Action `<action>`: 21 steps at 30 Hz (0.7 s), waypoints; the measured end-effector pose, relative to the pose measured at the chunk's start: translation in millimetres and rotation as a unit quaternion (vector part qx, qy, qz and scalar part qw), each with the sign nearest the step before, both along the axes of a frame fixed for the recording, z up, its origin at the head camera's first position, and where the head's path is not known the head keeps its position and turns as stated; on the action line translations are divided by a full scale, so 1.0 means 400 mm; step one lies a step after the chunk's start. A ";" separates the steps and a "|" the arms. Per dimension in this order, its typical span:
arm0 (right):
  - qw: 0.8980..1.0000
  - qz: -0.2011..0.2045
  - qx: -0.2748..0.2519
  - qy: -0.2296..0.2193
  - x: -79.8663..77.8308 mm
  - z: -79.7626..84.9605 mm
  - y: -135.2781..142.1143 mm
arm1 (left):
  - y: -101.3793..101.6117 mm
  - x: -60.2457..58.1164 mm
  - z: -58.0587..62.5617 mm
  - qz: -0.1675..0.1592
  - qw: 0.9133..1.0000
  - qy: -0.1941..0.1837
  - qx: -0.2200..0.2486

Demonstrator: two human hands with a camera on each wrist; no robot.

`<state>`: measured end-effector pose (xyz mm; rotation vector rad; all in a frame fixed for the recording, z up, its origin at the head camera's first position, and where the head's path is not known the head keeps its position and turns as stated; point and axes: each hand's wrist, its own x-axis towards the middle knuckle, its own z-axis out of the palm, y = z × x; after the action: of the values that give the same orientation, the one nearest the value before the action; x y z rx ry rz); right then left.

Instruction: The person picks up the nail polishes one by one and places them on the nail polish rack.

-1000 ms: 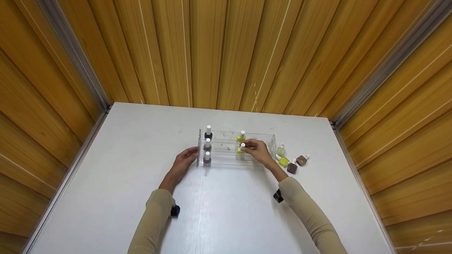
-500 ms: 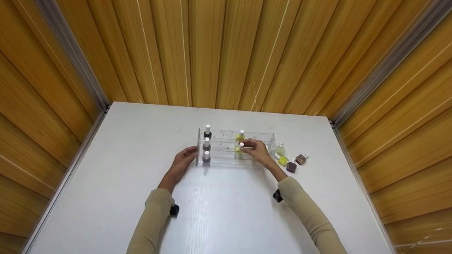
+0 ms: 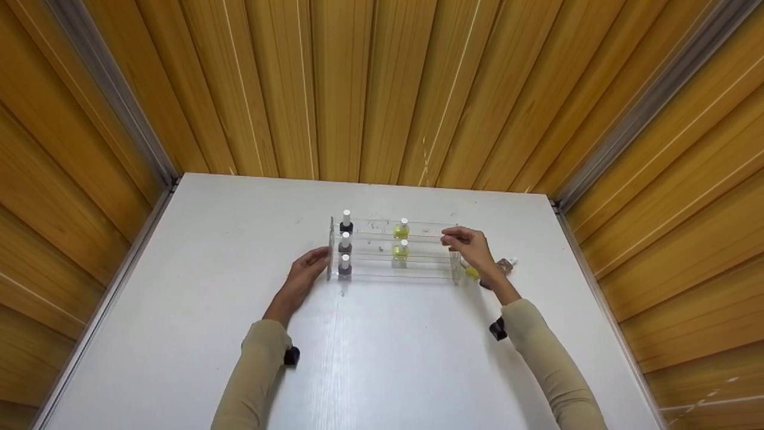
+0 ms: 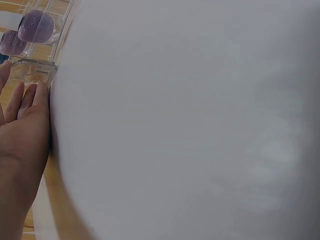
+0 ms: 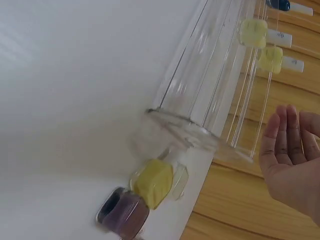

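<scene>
A clear acrylic tiered rack [image 3: 394, 276] stands on the table. Three dark nail polish bottles with white caps, the front one greyish purple [image 3: 344, 270], form a column at its left end. Two yellow nail polish bottles, the front one [image 3: 400, 252] on the middle tier, stand upright further right. My left hand [image 3: 305, 272] rests against the rack's left end panel, fingers extended, as the left wrist view also shows. Over the rack's right end is my right hand [image 3: 474, 248], fingers slightly bent and nothing between them; in the right wrist view its palm [image 5: 292, 155] faces the rack.
Loose bottles lie on the white table [image 3: 382, 358] right of the rack, partly hidden by the right hand: a yellow bottle [image 5: 154, 184], a purple bottle [image 5: 122, 212], a pale bottle [image 5: 180, 181] and a brown bottle [image 3: 505, 266]. Wood-look panels [image 3: 334, 89] enclose the table.
My right hand has let go of the front yellow nail polish bottle and moved right to the rack's end. The bottle stays on the middle tier. My left hand keeps its place.
</scene>
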<state>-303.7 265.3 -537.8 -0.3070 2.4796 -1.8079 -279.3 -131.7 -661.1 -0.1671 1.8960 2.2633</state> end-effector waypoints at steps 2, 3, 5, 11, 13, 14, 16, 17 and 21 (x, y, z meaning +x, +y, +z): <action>1.000 -0.022 -0.004 -0.012 -0.012 -0.024 0.036 | 0.000 0.001 0.000 -0.003 1.000 0.002 -0.001; 0.999 -0.034 -0.009 -0.020 -0.019 -0.038 0.053 | -0.001 0.002 0.001 -0.003 1.000 0.001 -0.001; 0.998 -0.054 -0.016 -0.033 -0.033 -0.070 0.087 | -0.001 0.002 0.001 -0.004 1.000 0.001 -0.001; 0.994 -0.093 -0.003 -0.058 -0.048 -0.138 0.159 | -0.002 -0.001 0.002 -0.003 1.000 -0.004 0.015; 0.992 -0.103 0.008 -0.070 -0.044 -0.151 0.172 | -0.001 -0.002 0.002 -0.003 1.000 -0.007 0.014; 0.991 -0.107 0.010 -0.075 -0.042 -0.157 0.177 | -0.001 -0.003 0.001 -0.003 1.000 -0.008 0.013; 0.990 -0.111 0.018 -0.084 -0.040 -0.166 0.186 | -0.001 -0.003 0.002 -0.004 1.000 -0.009 0.009; 0.989 -0.115 0.022 -0.087 -0.038 -0.170 0.189 | -0.001 -0.003 0.002 -0.004 1.000 -0.008 0.010; 0.987 -0.119 0.053 -0.091 -0.037 -0.176 0.192 | -0.001 -0.002 0.002 -0.003 1.000 -0.006 0.013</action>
<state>-318.6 342.3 -608.0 0.1613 2.5592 -1.6842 -280.0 -131.9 -660.3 -0.1715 1.8586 2.2770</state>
